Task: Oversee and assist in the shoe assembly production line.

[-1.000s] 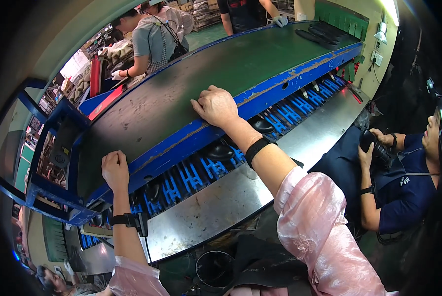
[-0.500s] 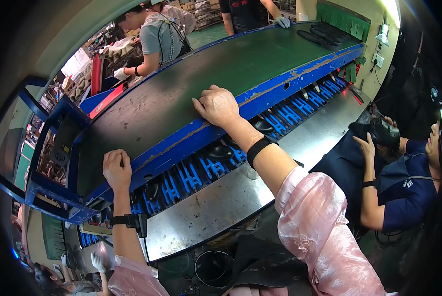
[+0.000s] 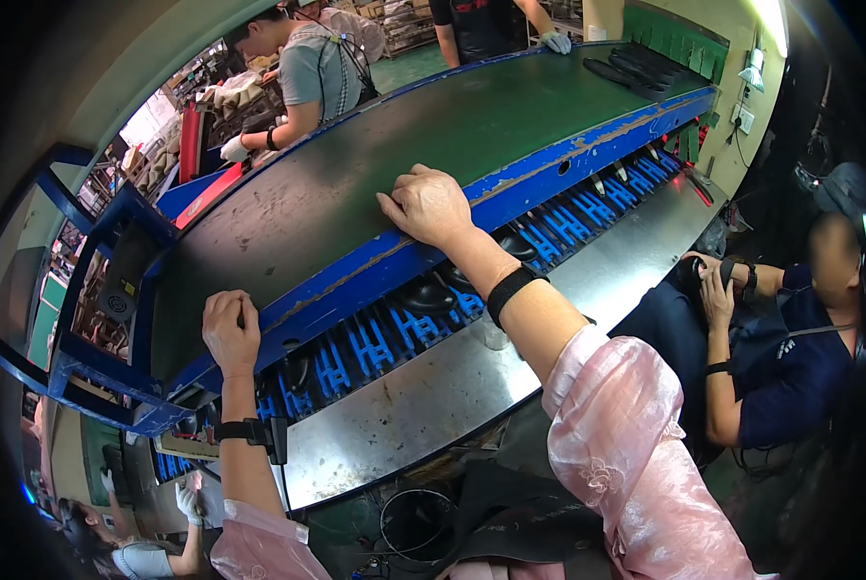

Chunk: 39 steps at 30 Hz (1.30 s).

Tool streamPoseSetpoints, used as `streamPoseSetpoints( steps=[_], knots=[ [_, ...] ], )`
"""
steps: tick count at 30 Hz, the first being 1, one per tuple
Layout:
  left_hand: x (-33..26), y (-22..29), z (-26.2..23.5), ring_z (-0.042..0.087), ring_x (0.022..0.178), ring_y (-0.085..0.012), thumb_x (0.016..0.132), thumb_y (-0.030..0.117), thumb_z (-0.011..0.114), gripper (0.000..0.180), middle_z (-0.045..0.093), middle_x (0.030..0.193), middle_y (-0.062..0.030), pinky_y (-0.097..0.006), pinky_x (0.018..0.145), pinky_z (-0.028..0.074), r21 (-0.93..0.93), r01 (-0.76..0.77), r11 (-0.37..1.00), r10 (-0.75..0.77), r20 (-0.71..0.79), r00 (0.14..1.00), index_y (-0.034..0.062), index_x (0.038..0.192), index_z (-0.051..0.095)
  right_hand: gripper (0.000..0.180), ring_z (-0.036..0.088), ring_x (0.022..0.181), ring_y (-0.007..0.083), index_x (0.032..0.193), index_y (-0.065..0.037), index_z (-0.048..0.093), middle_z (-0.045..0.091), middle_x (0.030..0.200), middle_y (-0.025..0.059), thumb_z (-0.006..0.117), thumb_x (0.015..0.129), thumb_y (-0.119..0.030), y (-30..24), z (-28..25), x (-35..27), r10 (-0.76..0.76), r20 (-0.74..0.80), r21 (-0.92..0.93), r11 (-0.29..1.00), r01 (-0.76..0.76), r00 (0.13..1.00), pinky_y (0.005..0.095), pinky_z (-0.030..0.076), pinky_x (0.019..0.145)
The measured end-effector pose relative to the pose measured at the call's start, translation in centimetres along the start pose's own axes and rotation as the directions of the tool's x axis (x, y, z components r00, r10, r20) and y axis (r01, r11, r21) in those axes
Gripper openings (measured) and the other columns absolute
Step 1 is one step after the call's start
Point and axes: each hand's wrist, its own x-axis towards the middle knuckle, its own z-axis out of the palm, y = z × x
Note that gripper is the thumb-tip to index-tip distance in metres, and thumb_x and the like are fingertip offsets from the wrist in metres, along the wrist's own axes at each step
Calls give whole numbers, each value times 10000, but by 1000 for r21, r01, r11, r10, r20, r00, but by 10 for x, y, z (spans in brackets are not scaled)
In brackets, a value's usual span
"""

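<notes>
My left hand (image 3: 230, 329) rests curled on the near blue rim of a long green conveyor belt (image 3: 356, 174), close to its left end. Farther right, my right hand (image 3: 429, 207) lies as a loose fist on the belt's near edge, its thumb toward the left. Nothing shows in either hand. Both forearms, each with a black wrist strap, lean over a metal ledge (image 3: 394, 411). At the belt's far right end lie several dark flat pieces that look like shoe soles (image 3: 636, 72).
Under the belt runs a row of blue prongs (image 3: 568, 224) with glossy black rounded pieces (image 3: 425, 298). A blue frame (image 3: 95, 387) closes the left end. A seated co-worker (image 3: 791, 338) at right handles something dark. Others stand beyond the belt. A black bucket (image 3: 417, 522) sits below.
My hands have stayed in place. The seated co-worker at right has turned and drawn both hands lower. At lower left, another person has shifted their gloved hands.
</notes>
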Motion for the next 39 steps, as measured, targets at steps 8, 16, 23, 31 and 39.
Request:
streamPoseSetpoints(
  steps=[8,16,23,31,39],
  knots=[
    [0,-1,1,650,874,-291,822,34,655,97,685,848,-102,-398,781,524,2,-12,1000,12,-7,1000,-31,751,666,396,645,761,239,605,-57,713,673,702,46,642,892,-320,-1,-3,0,-46,-53,3,999,46,998,383,545,711],
    [0,0,0,654,852,-300,822,33,655,100,681,832,-104,-398,765,526,30,-27,999,28,-17,999,-29,744,662,412,642,795,248,594,-66,698,671,705,48,621,884,-347,-2,-2,1,-10,-28,3,1000,10,1000,387,543,753],
    [0,3,2,655,840,-294,835,39,652,117,685,827,-102,-403,752,528,89,-31,996,35,-35,999,-26,738,666,412,641,787,251,583,-70,691,665,693,45,627,880,-348,-1,-2,0,-10,-47,-12,1000,9,999,388,544,749],
    [-5,-9,4,657,828,-293,841,56,647,134,688,815,-106,-403,752,527,134,-39,990,44,-35,998,-17,731,672,379,640,760,264,573,-62,678,653,671,57,651,849,-320,-2,5,0,-57,-143,23,998,60,988,402,541,732],
    [0,-1,6,651,811,-284,840,74,653,154,688,802,-86,-400,744,522,134,-2,991,10,-57,998,13,699,659,381,643,765,253,607,-56,704,667,691,58,646,886,-308,2,-1,0,-60,-86,-16,998,58,994,393,547,712]
  ],
)
